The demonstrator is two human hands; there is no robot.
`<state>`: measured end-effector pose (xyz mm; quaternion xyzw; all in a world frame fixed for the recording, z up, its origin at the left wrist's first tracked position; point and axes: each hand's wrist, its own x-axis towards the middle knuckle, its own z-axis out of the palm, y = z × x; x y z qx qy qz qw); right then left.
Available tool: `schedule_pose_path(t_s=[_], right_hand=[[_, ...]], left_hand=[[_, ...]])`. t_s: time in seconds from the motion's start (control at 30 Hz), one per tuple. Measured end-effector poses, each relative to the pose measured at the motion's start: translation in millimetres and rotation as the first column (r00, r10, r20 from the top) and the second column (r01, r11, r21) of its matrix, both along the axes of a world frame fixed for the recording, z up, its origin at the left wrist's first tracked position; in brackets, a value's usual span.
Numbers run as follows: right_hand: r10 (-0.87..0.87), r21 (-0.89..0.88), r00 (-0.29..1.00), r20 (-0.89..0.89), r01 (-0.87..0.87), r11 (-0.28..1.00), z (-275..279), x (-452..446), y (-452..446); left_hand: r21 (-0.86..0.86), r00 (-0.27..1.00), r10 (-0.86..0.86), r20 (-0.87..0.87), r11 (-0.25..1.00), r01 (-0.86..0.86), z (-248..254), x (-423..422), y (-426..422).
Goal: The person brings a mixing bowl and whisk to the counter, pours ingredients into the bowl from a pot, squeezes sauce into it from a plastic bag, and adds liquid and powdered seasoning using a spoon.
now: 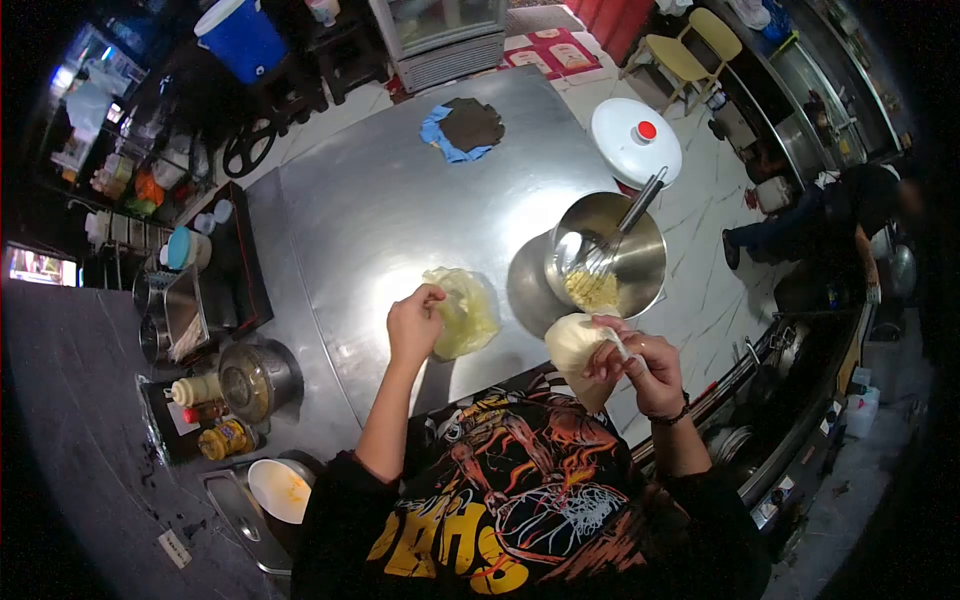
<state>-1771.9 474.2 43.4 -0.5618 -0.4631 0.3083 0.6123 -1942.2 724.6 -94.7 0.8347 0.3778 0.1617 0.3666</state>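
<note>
My left hand (415,322) is closed, its fingertips pinching the edge of a thin clear plastic bag (468,318) with a yellowish-green tint, lying on the steel table. My right hand (648,372) is wrapped round the gathered neck of a plastic bag of pale cream-coloured filling (575,343), which bulges out at its left. Just beyond that bag stands a steel mixing bowl (648,245) at the table's right edge. Crumbly yellow mixture (594,291) lies in the bowl, and a wire whisk (637,205) leans in it, handle over the far rim.
A blue and dark cloth (465,130) lies on the steel table (360,190). Beyond the bowl is a white lid (612,140) with a red knob. To the left stand a lidded pot (250,383), sauce bottles (195,390) and a white bowl (278,490). A person (850,215) bends at the right.
</note>
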Motion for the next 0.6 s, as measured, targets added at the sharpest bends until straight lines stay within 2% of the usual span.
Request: schedule_pose_path(t_s=[0.17,0.23,0.27,0.3,0.33,0.37,0.4,0.43,0.5,0.53,0.57,0.6], right_hand=[[0.04,0.031,0.985,-0.166,-0.035,0.999,8,15,6],[0.181,0.04,0.964,-0.195,-0.176,0.983,9,25,8],[0.196,0.056,0.951,-0.238,-0.188,0.981,5,26,9],[0.207,0.063,0.941,-0.266,-0.197,0.978,1,26,8],[0.176,0.108,0.87,-0.461,-0.142,0.984,-1,19,11],[0.146,0.141,0.756,-0.637,-0.072,0.987,-1,9,16],[0.151,0.203,0.695,-0.703,-0.008,0.979,1,4,23],[0.166,0.26,0.628,-0.76,0.06,0.964,3,0,31],[0.254,0.295,0.289,-0.923,0.109,0.949,13,-6,40],[0.256,0.292,0.247,-0.935,0.123,0.948,11,-6,44],[0.187,0.209,0.14,-0.972,0.162,0.964,5,-8,46],[0.131,0.15,0.114,-0.985,0.181,0.972,-9,-3,44]], left_hand=[[0.045,0.992,0.068,-0.107,0.997,-0.063,17,4,-11],[0.1,0.992,0.104,-0.077,0.99,-0.096,23,4,-18],[0.108,0.992,0.103,-0.073,0.99,-0.095,27,5,-22],[-0.065,0.993,0.097,0.072,0.994,-0.093,31,4,-30],[-0.24,0.972,0.105,0.211,0.969,-0.052,33,7,-39],[-0.244,0.973,0.082,0.215,0.969,-0.028,38,14,-52],[-0.565,0.879,0.147,0.453,0.81,0.156,45,24,-67],[-0.745,0.738,0.299,0.605,0.538,0.393,47,35,-82],[-0.621,0.558,0.281,0.781,0.439,0.649,33,56,-106],[-0.189,0.086,0.277,0.957,0.369,0.91,0,81,-109],[-0.055,-0.106,0.398,0.911,0.372,0.926,27,105,-121],[-0.323,0.097,0.477,0.874,0.42,0.848,42,99,-128]])
